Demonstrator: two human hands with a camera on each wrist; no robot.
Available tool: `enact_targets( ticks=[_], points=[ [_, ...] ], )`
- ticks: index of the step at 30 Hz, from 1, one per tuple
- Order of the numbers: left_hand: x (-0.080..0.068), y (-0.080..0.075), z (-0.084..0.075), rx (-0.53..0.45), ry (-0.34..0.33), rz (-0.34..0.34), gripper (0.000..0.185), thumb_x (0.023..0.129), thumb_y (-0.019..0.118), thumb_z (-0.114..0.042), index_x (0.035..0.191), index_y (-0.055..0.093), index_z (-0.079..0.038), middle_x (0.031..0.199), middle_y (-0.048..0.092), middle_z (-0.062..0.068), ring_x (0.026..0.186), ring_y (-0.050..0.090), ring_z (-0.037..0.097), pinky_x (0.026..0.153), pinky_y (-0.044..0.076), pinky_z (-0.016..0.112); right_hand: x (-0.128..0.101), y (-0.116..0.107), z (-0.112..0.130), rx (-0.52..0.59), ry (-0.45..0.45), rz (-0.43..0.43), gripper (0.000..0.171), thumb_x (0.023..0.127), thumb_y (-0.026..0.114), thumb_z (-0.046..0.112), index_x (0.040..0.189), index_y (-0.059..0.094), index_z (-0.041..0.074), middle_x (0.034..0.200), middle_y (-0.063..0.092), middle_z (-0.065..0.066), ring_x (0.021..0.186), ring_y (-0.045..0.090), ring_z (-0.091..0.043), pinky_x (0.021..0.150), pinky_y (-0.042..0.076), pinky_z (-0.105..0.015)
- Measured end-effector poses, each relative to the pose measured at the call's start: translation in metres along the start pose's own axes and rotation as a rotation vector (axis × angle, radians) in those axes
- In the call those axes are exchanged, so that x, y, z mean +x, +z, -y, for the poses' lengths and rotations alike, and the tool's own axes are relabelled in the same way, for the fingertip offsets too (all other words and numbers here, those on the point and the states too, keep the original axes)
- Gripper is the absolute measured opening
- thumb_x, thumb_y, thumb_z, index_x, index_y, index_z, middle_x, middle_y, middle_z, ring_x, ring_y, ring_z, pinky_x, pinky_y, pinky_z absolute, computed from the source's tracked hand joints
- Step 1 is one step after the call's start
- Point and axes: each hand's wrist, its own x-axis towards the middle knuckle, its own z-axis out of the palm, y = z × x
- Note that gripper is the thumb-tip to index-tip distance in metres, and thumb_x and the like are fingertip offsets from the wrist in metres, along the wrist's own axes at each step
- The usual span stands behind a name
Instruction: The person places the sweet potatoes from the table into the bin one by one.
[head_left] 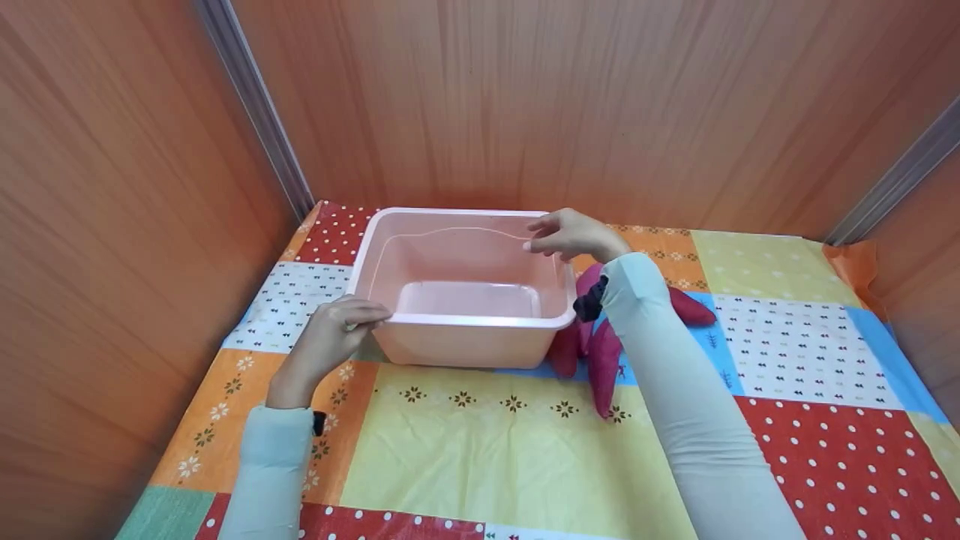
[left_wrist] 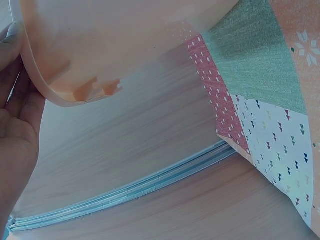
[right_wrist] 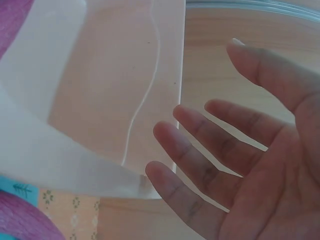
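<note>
on patchwork oilcloth [head_left: 480,442], smooth rectangular pink tub [head_left: 457,341]

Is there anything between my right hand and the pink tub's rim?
Nothing visible is. The right hand hovers open over the far right corner of the pink tub, its fingers spread just above the rim. The purple sweet potatoes lie on the cloth beside the tub, under the forearm. The left hand holds the near left corner.

— What colour is the tub [head_left: 465,330] my left hand [head_left: 330,341] grips?
— Pale pink. Beside my right hand [head_left: 574,234] lie magenta sweet potatoes [head_left: 604,360]; under both, a patchwork cloth [head_left: 480,450] of yellow, orange, dotted red.
</note>
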Motion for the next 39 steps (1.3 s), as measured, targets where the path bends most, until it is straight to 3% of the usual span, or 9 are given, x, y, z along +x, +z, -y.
enact_targets(
  ticks=[10, 23, 32, 39],
  points=[
    [0.001, 0.001, 0.001, -0.001, -0.006, 0.005, 0.023, 0.082, 0.070, 0.004, 0.102, 0.076, -0.006, 0.104, 0.073, 0.009, 0.103, 0.066, 0.026, 0.089, 0.057, 0.039, -0.009, -0.015, -0.016, 0.008, 0.008, -0.049, 0.060, 0.088, 0.068, 0.035, 0.139, 0.049, 0.009, 0.131, 0.057, -0.013, 0.111, 0.059, -0.032, 0.097, 0.054, -0.045],
    [-0.001, -0.001, 0.002, -0.026, -0.051, 0.028, 0.027, 0.082, 0.071, 0.004, 0.105, 0.075, -0.008, 0.107, 0.073, 0.010, 0.107, 0.065, 0.028, 0.089, 0.057, 0.040, -0.022, -0.030, -0.040, 0.021, 0.039, -0.139, 0.061, 0.088, 0.067, 0.041, 0.138, 0.050, 0.011, 0.129, 0.059, -0.013, 0.107, 0.062, -0.029, 0.091, 0.057, -0.041],
    [0.000, 0.000, 0.004, -0.006, 0.001, -0.005, 0.024, 0.081, 0.071, 0.006, 0.101, 0.076, -0.006, 0.103, 0.074, 0.010, 0.103, 0.067, 0.028, 0.088, 0.057, 0.041, -0.033, -0.035, -0.055, 0.064, 0.077, -0.164, 0.065, 0.091, 0.062, 0.044, 0.142, 0.045, 0.009, 0.136, 0.053, -0.017, 0.113, 0.059, -0.035, 0.093, 0.055, -0.044],
    [0.001, -0.002, 0.004, -0.008, -0.015, 0.012, 0.025, 0.083, 0.069, 0.006, 0.103, 0.076, -0.007, 0.105, 0.073, 0.010, 0.105, 0.066, 0.027, 0.090, 0.056, 0.040, -0.039, -0.035, -0.066, 0.111, 0.111, -0.178, 0.074, 0.086, 0.064, 0.053, 0.144, 0.042, 0.012, 0.139, 0.051, -0.015, 0.113, 0.060, -0.032, 0.094, 0.055, -0.042]
  ],
)
